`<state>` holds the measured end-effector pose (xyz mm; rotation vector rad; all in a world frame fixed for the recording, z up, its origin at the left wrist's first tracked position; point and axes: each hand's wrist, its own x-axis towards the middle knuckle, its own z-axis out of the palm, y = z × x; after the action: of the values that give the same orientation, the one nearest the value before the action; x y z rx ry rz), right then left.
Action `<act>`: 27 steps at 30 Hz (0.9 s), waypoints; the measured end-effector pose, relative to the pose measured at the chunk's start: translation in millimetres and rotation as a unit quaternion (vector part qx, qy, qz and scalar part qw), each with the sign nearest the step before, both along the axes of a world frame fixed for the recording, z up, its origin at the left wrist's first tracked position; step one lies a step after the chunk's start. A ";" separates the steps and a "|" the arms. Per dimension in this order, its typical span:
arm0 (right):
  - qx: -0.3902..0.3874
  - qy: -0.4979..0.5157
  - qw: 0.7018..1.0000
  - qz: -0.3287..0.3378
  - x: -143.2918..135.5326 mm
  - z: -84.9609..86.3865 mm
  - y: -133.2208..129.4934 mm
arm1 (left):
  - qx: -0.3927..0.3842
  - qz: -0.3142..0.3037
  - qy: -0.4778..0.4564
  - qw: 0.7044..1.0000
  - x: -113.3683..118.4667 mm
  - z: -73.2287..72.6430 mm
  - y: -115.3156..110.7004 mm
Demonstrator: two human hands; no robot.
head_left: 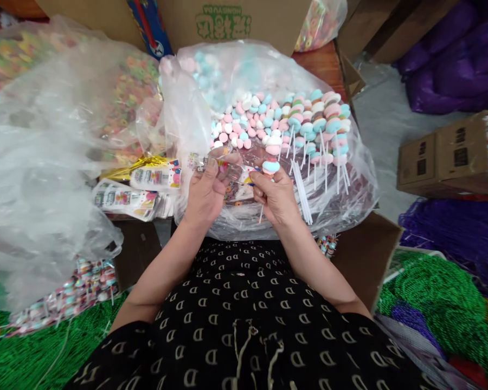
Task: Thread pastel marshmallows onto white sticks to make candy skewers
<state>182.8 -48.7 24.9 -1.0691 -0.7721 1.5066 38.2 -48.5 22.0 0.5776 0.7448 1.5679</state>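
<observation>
My left hand (207, 187) has its fingers closed on a small clear plastic bag (232, 170) with colourful print. In my right hand (273, 195) is a candy skewer (271, 166) with pink, white and pale blue pieces, its white stick pointing down between the fingers. The right fingertips also meet the bag's right side. Behind my hands lie loose pink, blue and white candies (244, 119) on clear plastic. Many finished skewers (315, 122) rest to the right, next to a bundle of bare white sticks (301, 192).
Printed header cards (126, 200) and gold twist ties (134, 167) lie left of my hands. A large plastic bag of colourful pieces (126, 103) fills the left. Cardboard boxes (244, 24) stand behind; another box (439, 157) is on the right, above green strands (439, 303).
</observation>
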 end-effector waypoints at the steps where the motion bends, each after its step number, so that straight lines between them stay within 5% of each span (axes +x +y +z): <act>1: 0.000 0.000 1.000 0.000 -0.8 -0.3 -0.3 | -0.008 0.010 0.001 1.000 0.3 -1.2 1.1; 10: 0.027 -0.043 0.996 0.068 9.4 10.2 -17.3 | -0.117 0.087 -0.043 0.988 -4.9 6.0 16.9; 16: 0.060 -0.095 0.986 0.124 33.9 24.3 -41.3 | -0.122 0.079 -0.092 0.985 -15.0 9.3 26.1; 27: 0.106 -0.221 0.958 0.148 45.0 4.2 -44.6 | -0.175 0.033 -0.083 0.980 -10.7 19.5 25.6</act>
<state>227.8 -93.3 29.1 -1.1793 -1.4278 1.3997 27.5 -22.9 41.5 0.1618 0.8935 1.4804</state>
